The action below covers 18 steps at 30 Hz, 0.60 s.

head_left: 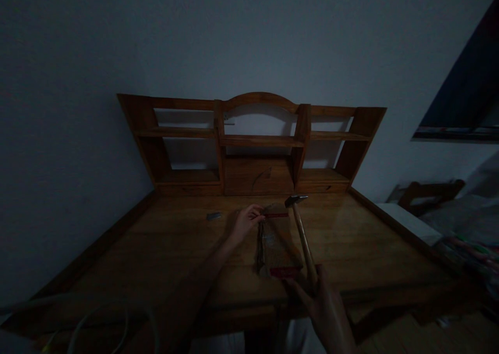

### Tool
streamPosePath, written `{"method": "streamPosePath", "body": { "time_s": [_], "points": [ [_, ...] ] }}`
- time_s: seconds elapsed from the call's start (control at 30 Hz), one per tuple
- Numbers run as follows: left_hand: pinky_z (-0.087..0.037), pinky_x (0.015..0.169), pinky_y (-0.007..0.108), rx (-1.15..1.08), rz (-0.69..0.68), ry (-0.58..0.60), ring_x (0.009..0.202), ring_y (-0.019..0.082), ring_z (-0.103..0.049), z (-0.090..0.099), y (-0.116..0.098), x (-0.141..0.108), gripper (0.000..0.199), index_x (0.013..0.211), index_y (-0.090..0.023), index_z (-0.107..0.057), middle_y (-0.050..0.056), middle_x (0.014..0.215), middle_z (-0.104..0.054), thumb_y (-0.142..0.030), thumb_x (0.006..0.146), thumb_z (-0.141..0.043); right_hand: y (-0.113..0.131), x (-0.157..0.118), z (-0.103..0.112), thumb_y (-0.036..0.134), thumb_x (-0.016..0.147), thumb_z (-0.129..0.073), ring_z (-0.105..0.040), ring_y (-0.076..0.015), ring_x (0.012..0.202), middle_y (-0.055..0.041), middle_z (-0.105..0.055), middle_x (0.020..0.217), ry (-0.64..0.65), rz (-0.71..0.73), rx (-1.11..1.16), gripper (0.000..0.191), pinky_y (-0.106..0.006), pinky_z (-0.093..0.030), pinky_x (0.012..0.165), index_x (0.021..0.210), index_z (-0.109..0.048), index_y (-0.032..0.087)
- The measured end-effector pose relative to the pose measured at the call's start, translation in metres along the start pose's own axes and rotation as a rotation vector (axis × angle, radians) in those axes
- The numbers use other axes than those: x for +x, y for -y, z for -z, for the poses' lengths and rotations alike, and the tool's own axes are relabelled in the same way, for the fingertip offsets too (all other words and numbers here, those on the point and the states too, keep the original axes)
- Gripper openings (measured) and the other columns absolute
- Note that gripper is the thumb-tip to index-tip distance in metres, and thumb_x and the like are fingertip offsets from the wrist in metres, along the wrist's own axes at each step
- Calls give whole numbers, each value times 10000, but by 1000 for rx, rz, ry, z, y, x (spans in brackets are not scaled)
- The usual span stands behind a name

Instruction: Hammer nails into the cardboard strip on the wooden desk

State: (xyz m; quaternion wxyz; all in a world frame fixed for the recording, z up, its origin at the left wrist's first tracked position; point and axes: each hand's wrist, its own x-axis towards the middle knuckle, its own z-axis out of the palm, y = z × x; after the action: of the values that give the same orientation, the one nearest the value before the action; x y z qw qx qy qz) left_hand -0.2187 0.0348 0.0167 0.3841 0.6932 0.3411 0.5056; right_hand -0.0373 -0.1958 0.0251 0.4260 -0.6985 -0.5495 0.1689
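Note:
My right hand (326, 304) is wrapped round the wooden handle of a hammer (304, 237). The hammer's dark metal head points away from me, raised near the right side of a worn piece of cardboard (277, 242) with red strips at its far and near ends. At the cardboard's far left corner, my left hand (249, 220) has its fingertips pinched together. Whatever sits between those fingertips is too small and dark to make out. Left of that hand, a small grey metallic bunch (213, 216), perhaps nails, lies on the wooden desk (175, 250).
A wooden shelf unit (261, 141) stands along the desk's back edge against the wall. Pale cables (113, 304) loop at the lower left. To the right are a wooden chair back (432, 190) and a white surface (409, 221). The room is dim.

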Motion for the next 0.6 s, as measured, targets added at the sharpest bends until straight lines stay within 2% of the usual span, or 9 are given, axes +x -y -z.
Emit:
{"method": "streamPosePath", "body": {
  "time_s": [0.13, 0.27, 0.37, 0.47, 0.6],
  "points": [
    [-512, 713, 264, 2, 20, -2, 736, 152, -653, 0, 5, 0, 324, 987, -171, -637, 26, 776, -684, -309, 710, -730, 7, -3, -10, 554, 784, -559, -697, -285, 751, -132, -706, 812, 56, 6, 24, 483, -289, -494, 561, 1057, -496, 161],
    [-513, 698, 258, 2, 31, 1, 727, 150, -654, 0, 10, 0, 324, 987, -167, -651, 34, 789, -692, -296, 701, -734, 5, -7, -17, 554, 786, -564, -684, -255, 678, -117, -700, 779, 31, 39, 32, 453, -276, -479, 542, 1006, -506, 162],
    [-514, 699, 262, 16, 34, 23, 727, 162, -661, 0, 10, 0, 231, 890, -161, -688, 44, 781, -705, -287, 701, -729, 1, -11, -16, 558, 789, -572, -685, -251, 672, -95, -701, 749, 69, -11, 46, 503, -268, -473, 533, 1073, -488, 151],
    [-515, 720, 272, 48, 50, 56, 759, 180, -673, -1, 8, 0, 149, 781, -166, -716, 57, 808, -728, -300, 718, -710, -3, -14, -11, 603, 732, -618, -699, -279, 760, -118, -721, 812, 82, -93, 76, 645, -275, -496, 564, 1150, -477, 133],
    [-518, 715, 275, 71, 95, 29, 751, 187, -682, -3, 5, 2, 150, 773, -169, -722, 53, 797, -739, -300, 702, -720, -6, -12, 2, 663, 654, -652, -662, -318, 977, -160, -720, 956, 70, -210, 96, 834, -293, -526, 700, 1245, -482, 99]
  ]
}}
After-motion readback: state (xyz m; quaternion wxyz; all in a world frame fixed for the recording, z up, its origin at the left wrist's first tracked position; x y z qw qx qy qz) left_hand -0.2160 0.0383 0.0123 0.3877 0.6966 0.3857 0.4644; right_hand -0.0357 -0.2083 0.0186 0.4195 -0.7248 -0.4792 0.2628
